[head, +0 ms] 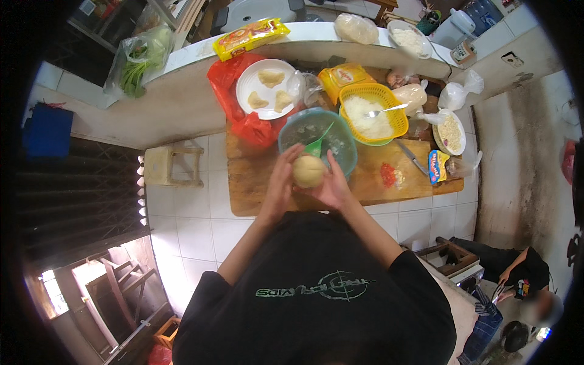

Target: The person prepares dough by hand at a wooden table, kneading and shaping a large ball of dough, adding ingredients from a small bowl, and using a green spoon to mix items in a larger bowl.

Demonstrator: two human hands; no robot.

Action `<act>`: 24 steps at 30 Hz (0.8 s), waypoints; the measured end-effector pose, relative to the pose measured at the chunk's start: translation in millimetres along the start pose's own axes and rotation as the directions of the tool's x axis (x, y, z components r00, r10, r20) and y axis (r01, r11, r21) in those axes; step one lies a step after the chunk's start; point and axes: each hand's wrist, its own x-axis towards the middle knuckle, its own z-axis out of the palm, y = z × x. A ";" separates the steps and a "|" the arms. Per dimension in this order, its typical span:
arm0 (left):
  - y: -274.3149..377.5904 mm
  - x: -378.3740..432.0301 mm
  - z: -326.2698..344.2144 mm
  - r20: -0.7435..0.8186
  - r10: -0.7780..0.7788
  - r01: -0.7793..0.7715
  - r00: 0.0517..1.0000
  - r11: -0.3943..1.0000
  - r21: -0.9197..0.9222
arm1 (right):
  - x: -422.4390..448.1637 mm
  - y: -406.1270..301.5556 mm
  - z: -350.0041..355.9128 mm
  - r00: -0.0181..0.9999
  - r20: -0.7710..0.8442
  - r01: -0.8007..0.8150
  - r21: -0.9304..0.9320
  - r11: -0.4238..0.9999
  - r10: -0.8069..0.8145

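A smooth, round ball of pale dough (309, 171) rests between my two hands. My left hand (279, 187) cups its left side with the fingers reaching forward. On the opposite side my right hand (336, 186) supports it, palm turned partly up. Just beyond them, partly beneath the dough from this view, stands a translucent blue plastic bowl (292, 132) with floury residue inside. A green plastic spoon (315, 146) leans in that bowl. The wooden table (255, 182) lies under all of this.
A white plate (264, 86) carries 3 pale dough pieces. To the right are a yellow basket (399, 107) with white shreds and a fork (385, 111), a knife (413, 157), chopped red pieces (388, 175) and a bowl (460, 132). Another person (529, 269) sits at lower right.
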 end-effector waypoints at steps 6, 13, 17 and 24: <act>13.2 -5.3 -29.5 0.117 -0.107 0.067 0.987 0.950 0.304 | -8.7 29.8 -12.7 0.925 -0.208 0.365 0.257 0.895 -0.318; -8.8 -18.0 -59.5 0.193 -0.632 0.599 0.750 0.526 -0.604 | -45.6 33.5 22.9 0.794 0.498 0.450 -0.867 -0.212 -0.349; -43.1 -16.2 -78.6 -0.018 -0.481 0.424 0.877 0.790 -0.443 | -26.7 35.9 -10.7 0.913 0.099 0.262 -0.886 0.382 -0.396; -14.4 11.1 -8.7 -0.047 -0.335 0.338 0.941 0.932 0.129 | 45.7 0.0 -40.7 0.991 -0.112 0.076 0.021 0.997 -0.073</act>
